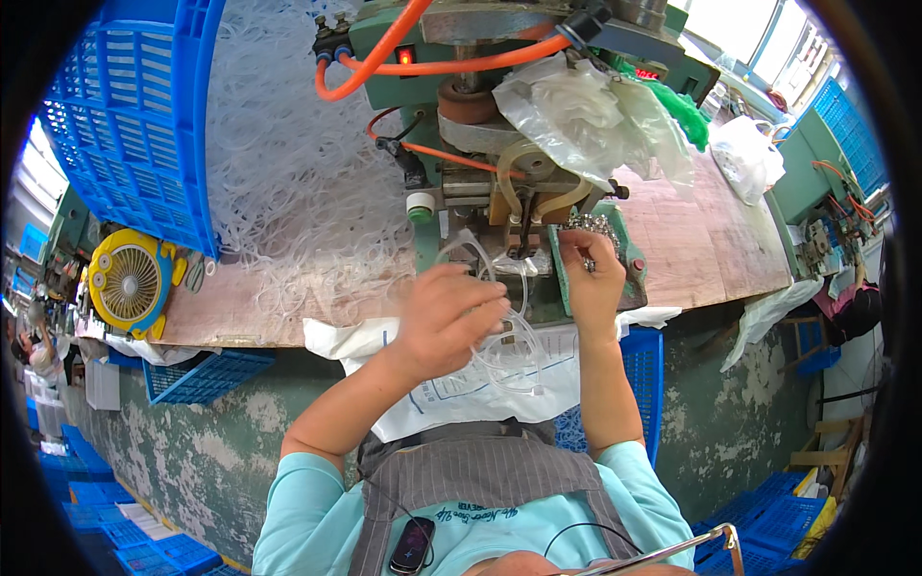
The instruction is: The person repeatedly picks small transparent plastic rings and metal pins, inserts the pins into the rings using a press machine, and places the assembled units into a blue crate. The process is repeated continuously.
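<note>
At the edge of a worn wooden workbench (691, 252) the left hand (449, 317) is curled shut around a bundle of clear plastic tubing loops (507, 348), which trail down from the fingers over a white printed sack (451, 389) hanging off the bench front; one strand arcs up from the hand toward the jaws of the green bench machine (461, 168) just ahead; the right hand (591, 278) is raised beside it, thumb and fingertips pinched together on something small and shiny at a tray of small metal pieces (594, 228), though what exactly is nipped there is too small to tell; orange air hoses (384, 60) loop over the machine top and crumpled clear plastic bags (586, 110) lie against its right side; as to progress, a large heap of loose clear tubing (288, 163) spills from the tipped blue plastic crate (134, 115) on the left, so by that pile much seems left to handle, while only the few loops in hand appear to be in work; a yellow desk fan (130, 280) sits at the far left of the bench.
</note>
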`<state>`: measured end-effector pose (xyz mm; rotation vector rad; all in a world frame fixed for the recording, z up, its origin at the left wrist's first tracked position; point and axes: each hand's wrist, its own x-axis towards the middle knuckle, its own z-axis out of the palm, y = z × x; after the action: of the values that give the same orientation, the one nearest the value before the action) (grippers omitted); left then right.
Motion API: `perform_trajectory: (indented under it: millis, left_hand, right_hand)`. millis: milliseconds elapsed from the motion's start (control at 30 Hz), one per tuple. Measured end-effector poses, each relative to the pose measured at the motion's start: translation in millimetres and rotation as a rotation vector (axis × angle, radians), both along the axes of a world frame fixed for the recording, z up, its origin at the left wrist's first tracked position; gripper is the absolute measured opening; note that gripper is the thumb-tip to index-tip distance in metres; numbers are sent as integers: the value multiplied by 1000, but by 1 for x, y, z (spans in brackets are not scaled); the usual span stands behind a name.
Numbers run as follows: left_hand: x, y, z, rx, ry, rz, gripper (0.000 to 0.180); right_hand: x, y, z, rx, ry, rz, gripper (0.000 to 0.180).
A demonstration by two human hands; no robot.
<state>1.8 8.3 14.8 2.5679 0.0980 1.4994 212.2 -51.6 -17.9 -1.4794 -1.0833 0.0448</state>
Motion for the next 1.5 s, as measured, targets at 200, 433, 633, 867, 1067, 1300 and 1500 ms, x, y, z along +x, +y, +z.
perform_trajectory:
  millis: [200, 433, 633, 867, 1067, 1300, 1500]
  left_hand:
    - [10, 2, -4, -81, 25, -160, 23]
    - [5, 1, -12, -73, 21, -156, 24]
    - [3, -8, -15, -75, 9, -194, 33]
    - [9, -5, -11, -137, 87, -327, 30]
    - [12, 2, -17, -143, 101, -354, 28]
    - [13, 1, -21, -146, 31, -334, 28]
    - [2, -4, -28, 52, 99, -86, 35]
  right_hand:
    - [-28, -13, 17, -18, -108, 67, 29]
    - [-39, -6, 13, -2, 17, 77, 36]
    - [-45, 6, 26, -3, 282, 127, 40]
    - [-34, 10, 13, 13, 147, 107, 46]
    - [75, 5, -44, -285, -107, -461, 28]
    - [93, -16, -80, -411, -724, -271, 18]
    - [98, -15, -79, -245, -438, -252, 12]
